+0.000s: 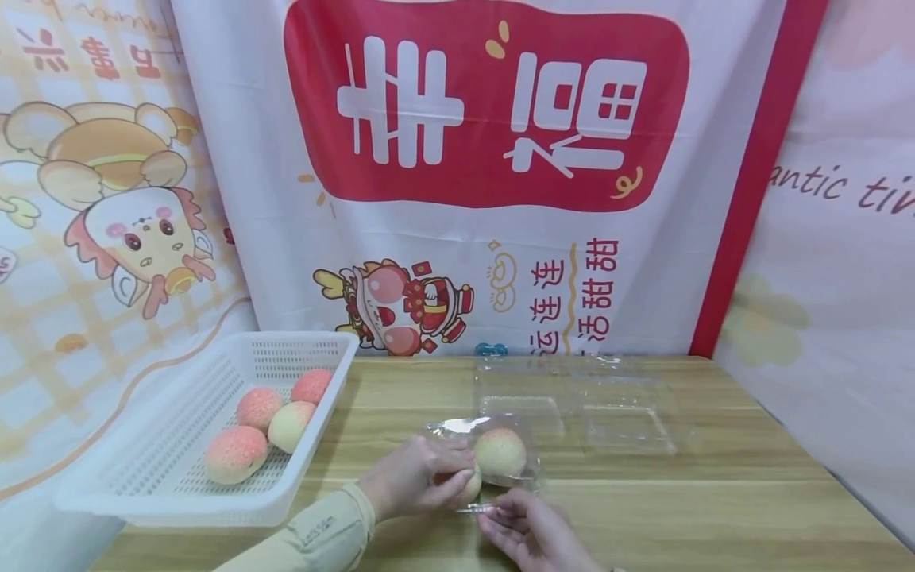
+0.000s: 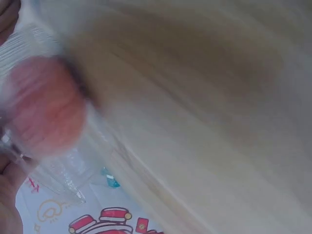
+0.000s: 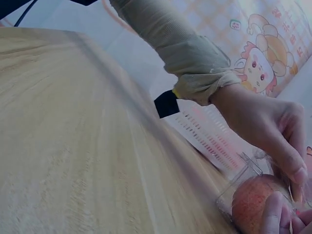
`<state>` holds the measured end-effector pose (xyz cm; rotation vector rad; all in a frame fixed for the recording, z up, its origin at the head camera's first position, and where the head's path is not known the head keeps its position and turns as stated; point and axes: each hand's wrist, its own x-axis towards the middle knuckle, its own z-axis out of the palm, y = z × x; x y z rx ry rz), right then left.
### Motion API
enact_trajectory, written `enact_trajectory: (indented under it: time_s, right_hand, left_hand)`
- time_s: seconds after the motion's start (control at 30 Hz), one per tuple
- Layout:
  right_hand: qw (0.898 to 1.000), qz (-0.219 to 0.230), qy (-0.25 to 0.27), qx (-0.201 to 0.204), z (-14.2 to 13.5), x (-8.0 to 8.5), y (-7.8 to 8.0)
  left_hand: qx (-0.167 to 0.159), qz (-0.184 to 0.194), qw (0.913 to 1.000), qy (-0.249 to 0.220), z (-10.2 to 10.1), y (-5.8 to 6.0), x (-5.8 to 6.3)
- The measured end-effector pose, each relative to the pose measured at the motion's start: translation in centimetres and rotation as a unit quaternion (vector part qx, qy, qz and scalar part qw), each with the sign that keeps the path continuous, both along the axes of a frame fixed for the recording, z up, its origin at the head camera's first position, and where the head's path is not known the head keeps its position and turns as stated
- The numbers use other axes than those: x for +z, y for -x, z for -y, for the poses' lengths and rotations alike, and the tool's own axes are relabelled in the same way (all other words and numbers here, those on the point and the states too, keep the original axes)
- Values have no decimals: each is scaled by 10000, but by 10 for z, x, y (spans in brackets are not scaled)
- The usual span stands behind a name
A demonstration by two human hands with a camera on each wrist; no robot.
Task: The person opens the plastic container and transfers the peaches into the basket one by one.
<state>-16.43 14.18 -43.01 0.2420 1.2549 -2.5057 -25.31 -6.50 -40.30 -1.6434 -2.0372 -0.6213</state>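
Observation:
A clear plastic box (image 1: 532,469) lies on the table in front of me, with two peaches in it. One pale peach (image 1: 500,453) shows plainly; another peach (image 1: 468,486) is partly covered by my left hand (image 1: 422,477). That hand pinches the box's film-like edge with bent fingers and thumb. My right hand (image 1: 532,532) grips the box's near rim with its fingertips. A reddish peach (image 3: 256,202) shows through the plastic between both hands in the right wrist view. The left wrist view is blurred, with a peach (image 2: 46,105) inside the box.
To the left stands a white perforated basket (image 1: 179,508) holding several peaches (image 1: 236,454). Two more clear plastic boxes (image 1: 629,425) stand at the back of the wooden table (image 1: 679,524). A printed cloth (image 1: 250,119) hangs behind.

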Motion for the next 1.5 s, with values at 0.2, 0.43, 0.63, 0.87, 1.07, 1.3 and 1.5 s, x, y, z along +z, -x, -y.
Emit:
enact_trajectory:
  time_s: [0.2,0.43,0.63,0.87,1.07,1.3,1.5]
  right_hand:
    - [10000,-54,-80,18,2,-2,-1]
    - [9999,-92,-54,117,2,-2,-4]
    - [9996,-153,-229,41,5,-6,-4]
    - [9997,-141,-181,82,1,-6,-4]
    - [9992,-13,-379,89,-4,-6,-3]
    - [9970,89,-750,-175,-14,-8,-4]
    - [9979,54,-597,-229,-20,-4,-3]
  left_hand:
    - [-123,294,9995,-77,0,1,2]
    - [-72,506,9986,164,3,3,7]
    - [29,1086,9938,219,6,4,15]
    - [594,1831,9811,166,16,8,26]
    - [586,1778,9797,712,15,6,25]
    - [442,1774,9805,717,13,7,28]
    - [510,1883,9786,662,13,8,32]
